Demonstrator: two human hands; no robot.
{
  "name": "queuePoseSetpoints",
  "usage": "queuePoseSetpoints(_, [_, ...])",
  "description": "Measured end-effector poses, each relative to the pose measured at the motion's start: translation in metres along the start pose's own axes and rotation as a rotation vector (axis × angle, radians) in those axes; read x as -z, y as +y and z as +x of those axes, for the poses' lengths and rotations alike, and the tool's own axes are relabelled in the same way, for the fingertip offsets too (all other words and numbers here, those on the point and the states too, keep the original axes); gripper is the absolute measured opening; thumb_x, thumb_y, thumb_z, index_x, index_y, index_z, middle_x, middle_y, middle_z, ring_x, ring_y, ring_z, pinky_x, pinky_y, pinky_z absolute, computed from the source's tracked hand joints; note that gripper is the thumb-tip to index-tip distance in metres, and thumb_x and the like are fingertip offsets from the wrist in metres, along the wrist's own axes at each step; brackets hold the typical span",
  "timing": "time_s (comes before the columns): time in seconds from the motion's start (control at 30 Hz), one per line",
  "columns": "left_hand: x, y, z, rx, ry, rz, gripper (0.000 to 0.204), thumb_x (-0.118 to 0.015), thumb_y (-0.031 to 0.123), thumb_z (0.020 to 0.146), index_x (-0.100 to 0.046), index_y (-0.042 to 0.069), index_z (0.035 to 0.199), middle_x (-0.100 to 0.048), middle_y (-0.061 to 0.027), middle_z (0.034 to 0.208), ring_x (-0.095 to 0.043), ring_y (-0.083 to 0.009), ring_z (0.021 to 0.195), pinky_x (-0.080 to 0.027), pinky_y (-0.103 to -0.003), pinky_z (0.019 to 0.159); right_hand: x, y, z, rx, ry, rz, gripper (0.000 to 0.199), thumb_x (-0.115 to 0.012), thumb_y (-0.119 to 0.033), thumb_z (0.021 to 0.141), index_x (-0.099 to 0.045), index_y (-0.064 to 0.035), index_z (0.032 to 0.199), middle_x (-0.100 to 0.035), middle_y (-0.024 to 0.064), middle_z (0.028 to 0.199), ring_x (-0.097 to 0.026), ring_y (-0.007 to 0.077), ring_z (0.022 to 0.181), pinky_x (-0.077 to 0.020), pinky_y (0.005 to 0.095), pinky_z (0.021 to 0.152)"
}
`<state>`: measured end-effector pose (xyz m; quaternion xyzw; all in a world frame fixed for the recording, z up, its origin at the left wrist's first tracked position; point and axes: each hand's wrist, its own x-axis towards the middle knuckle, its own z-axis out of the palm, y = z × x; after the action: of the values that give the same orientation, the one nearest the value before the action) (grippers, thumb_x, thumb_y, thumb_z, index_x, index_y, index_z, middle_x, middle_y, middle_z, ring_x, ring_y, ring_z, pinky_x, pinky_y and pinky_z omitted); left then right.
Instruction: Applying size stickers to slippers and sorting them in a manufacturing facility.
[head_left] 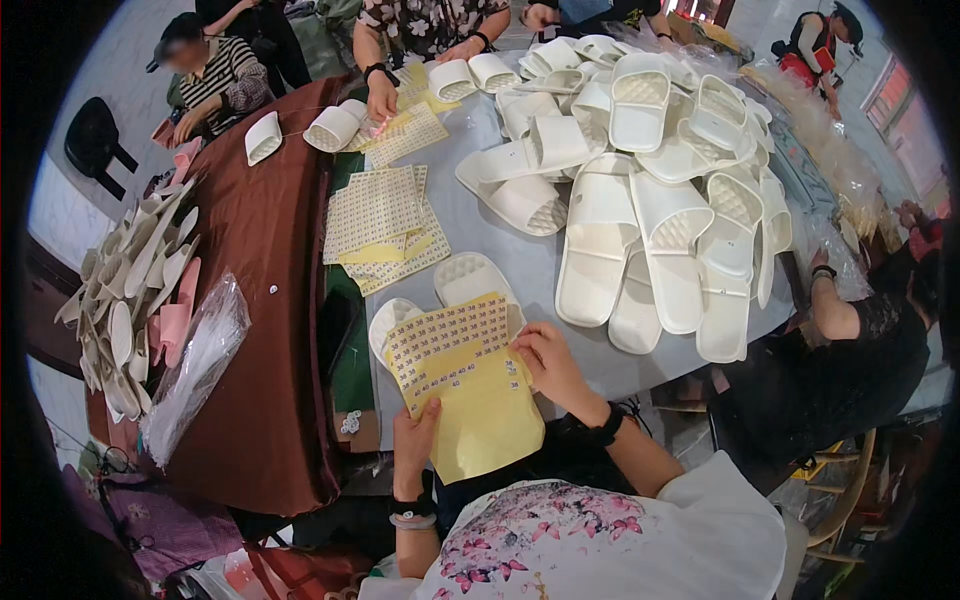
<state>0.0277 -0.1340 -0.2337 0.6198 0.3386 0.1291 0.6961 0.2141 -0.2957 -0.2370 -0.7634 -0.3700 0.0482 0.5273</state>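
Note:
A yellow sheet of small printed stickers is tilted in front of me, its lower part bare backing. My left hand grips its left edge, thumb on top. At the upper right edge of the sheet is my right hand, its thumb and fingertips pinched together; anything between them is too small to make out. Just beyond the sheet, partly covered by it, lie two white slippers. A large heap of white slippers covers the table's right side.
More sticker sheets lie on the grey table, near another person's hand. To the left stands a brown-covered surface with a clear plastic bundle and piled grey slippers. Another person sits at the right.

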Motion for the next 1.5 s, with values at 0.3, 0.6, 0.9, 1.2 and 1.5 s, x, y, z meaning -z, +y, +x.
queuePoseSetpoints(0.3, [-0.002,0.004,-0.003,0.034,0.022,0.002,0.028,-0.058,0.019,0.09,-0.058,-0.006,0.103,-0.064,-0.0073,0.092,-0.058,-0.0102,0.077,-0.047,-0.023,0.065,0.009,-0.009,-0.007,0.103,-0.106,-0.131,0.013,-0.067,-0.011,0.076,-0.063,-0.005,0.087,-0.052,0.0075,0.102,-0.051,0.0249,0.094,-0.0417,0.0351,0.081])
queuePoseSetpoints(0.6, [-0.003,0.003,-0.003,-0.012,0.049,0.037,0.03,-0.059,0.023,0.09,-0.058,-0.006,0.099,-0.063,-0.0044,0.086,-0.054,-0.0075,0.073,-0.045,-0.022,0.062,0.004,-0.015,-0.012,0.152,-0.016,-0.274,0.008,-0.061,-0.012,0.078,-0.063,-0.008,0.085,-0.054,0.0048,0.104,-0.053,0.025,0.092,-0.0422,0.0362,0.079])
queuePoseSetpoints(0.9, [-0.001,0.005,-0.002,0.001,0.009,0.023,0.029,-0.057,0.021,0.091,-0.058,-0.006,0.102,-0.063,-0.0053,0.092,-0.056,-0.0079,0.077,-0.045,-0.022,0.065,0.016,-0.009,-0.016,0.127,-0.137,-0.141,0.02,-0.059,-0.012,0.081,-0.064,-0.008,0.101,-0.052,0.0077,0.124,-0.051,0.0264,0.104,-0.0416,0.0374,0.085])
queuePoseSetpoints(1.2, [0.0,-0.001,-0.002,0.041,0.032,0.057,0.029,-0.057,0.021,0.091,-0.059,-0.006,0.101,-0.063,-0.005,0.088,-0.056,-0.0081,0.072,-0.046,-0.022,0.061,0.017,-0.027,-0.038,0.247,-0.314,-0.739,0.052,-0.054,-0.037,0.084,-0.047,-0.0096,0.127,-0.035,0.01,0.142,-0.034,0.0224,0.129,-0.0245,0.0422,0.105])
queuePoseSetpoints(1.5, [-0.004,-0.001,-0.002,-0.022,0.057,-0.023,0.031,-0.059,0.025,0.089,-0.06,-0.006,0.096,-0.063,-0.004,0.083,-0.054,-0.007,0.07,-0.045,-0.022,0.06,0.022,-0.008,-0.032,0.101,-0.44,-0.427,0.057,-0.046,-0.038,0.089,-0.034,-0.0099,0.137,-0.019,0.0152,0.148,-0.023,0.027,0.135,-0.014,0.0506,0.108])
